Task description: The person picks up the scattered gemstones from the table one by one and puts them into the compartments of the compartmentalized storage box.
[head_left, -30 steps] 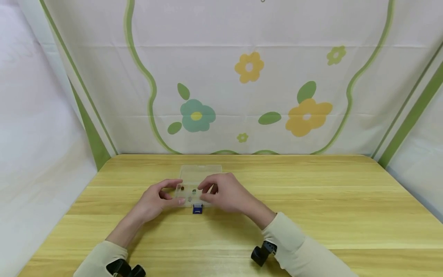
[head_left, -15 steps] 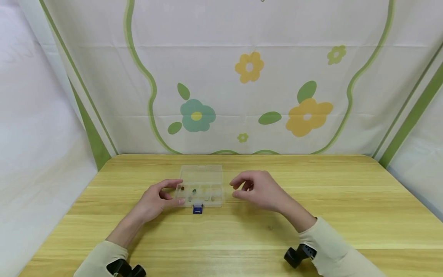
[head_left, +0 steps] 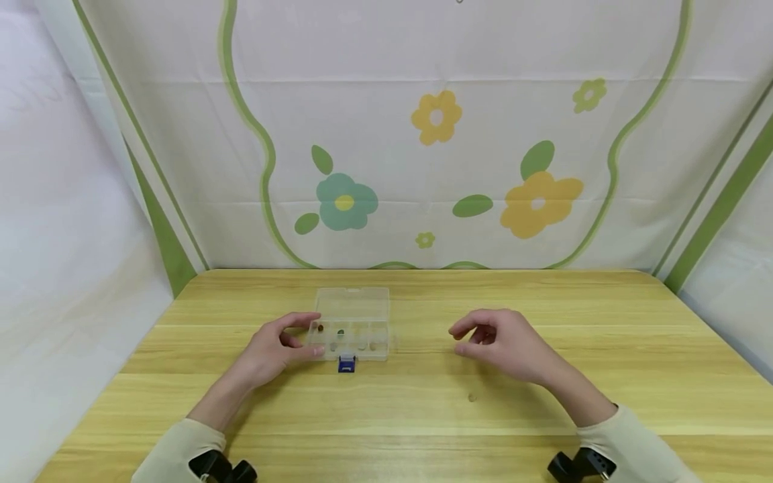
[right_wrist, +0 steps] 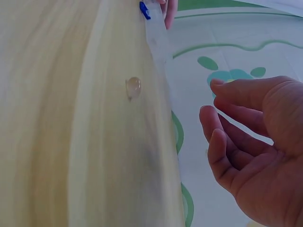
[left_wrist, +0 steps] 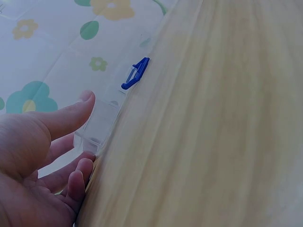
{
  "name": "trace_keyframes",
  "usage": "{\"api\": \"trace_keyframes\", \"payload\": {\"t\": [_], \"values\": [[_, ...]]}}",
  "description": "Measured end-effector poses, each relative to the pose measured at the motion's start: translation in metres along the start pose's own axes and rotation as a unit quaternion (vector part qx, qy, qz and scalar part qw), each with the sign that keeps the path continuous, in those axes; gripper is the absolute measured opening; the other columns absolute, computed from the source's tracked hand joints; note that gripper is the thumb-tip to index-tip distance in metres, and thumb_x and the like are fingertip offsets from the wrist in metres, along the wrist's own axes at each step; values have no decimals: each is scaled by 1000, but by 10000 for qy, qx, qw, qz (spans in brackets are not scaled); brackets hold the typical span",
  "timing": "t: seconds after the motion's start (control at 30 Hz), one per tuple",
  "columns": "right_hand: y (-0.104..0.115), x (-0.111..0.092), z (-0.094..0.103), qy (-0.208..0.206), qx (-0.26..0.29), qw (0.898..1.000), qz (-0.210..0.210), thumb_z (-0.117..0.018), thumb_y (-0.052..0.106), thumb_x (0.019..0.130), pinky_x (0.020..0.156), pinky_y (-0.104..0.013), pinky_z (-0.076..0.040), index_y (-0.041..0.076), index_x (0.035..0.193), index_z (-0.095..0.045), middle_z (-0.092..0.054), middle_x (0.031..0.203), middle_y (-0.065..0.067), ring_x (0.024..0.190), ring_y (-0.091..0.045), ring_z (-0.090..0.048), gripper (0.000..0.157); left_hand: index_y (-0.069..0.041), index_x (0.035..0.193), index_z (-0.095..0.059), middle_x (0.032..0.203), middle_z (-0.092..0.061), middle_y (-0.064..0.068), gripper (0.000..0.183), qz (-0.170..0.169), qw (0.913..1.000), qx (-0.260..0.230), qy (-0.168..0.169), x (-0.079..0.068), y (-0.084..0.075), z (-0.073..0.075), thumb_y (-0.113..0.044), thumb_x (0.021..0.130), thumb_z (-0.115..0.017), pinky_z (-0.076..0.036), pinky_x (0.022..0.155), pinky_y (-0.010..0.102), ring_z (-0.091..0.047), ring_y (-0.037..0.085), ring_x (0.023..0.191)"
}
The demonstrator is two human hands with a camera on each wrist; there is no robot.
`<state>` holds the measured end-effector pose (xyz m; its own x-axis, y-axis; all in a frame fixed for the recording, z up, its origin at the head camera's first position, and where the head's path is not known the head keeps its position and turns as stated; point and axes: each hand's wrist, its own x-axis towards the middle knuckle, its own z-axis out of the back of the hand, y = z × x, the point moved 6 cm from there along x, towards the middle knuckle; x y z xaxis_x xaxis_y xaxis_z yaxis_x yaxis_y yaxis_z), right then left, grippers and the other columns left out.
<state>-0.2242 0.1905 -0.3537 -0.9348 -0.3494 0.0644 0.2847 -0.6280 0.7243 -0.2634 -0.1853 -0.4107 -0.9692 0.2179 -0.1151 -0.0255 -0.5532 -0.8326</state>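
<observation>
A clear plastic compartment box (head_left: 377, 342) with its lid (head_left: 353, 304) laid back lies on the table. Its blue latch (head_left: 347, 364) hangs at the front. Several small beads sit in the compartments, among them a brown one (head_left: 321, 328) and a dark green one (head_left: 341, 333). My left hand (head_left: 268, 349) holds the left end of the box, thumb at the front and fingers behind. To the right, my right hand (head_left: 510, 342) hovers above the table, fingers loosely bent, nothing between them. Nearer me than that hand lies a small clear bead (head_left: 472, 398), rounded in the right wrist view.
The wooden table (head_left: 386, 409) reaches back to a white cloth wall (head_left: 386, 134) printed with flowers. More white cloth (head_left: 78, 235) hangs along the left side. Black cameras are strapped over both sleeves.
My right hand has drawn away from over the box, moving right across the table. The clear bead on the table now shows plainly. The left hand and box keep their place.
</observation>
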Motion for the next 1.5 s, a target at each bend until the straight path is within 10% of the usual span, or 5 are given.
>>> {"api": "trace_keyframes", "payload": {"t": [1.5], "values": [[-19, -29, -25, 1325, 283, 9898, 428, -84, 22, 92, 71, -24, -57, 21, 96, -79, -71, 95, 3, 81, -3, -65, 6, -17, 150, -61, 149, -60, 12, 68, -59, 10000, -36, -11, 0, -1, 1, -34, 89, -88, -46, 80, 32, -54, 22, 97]]}}
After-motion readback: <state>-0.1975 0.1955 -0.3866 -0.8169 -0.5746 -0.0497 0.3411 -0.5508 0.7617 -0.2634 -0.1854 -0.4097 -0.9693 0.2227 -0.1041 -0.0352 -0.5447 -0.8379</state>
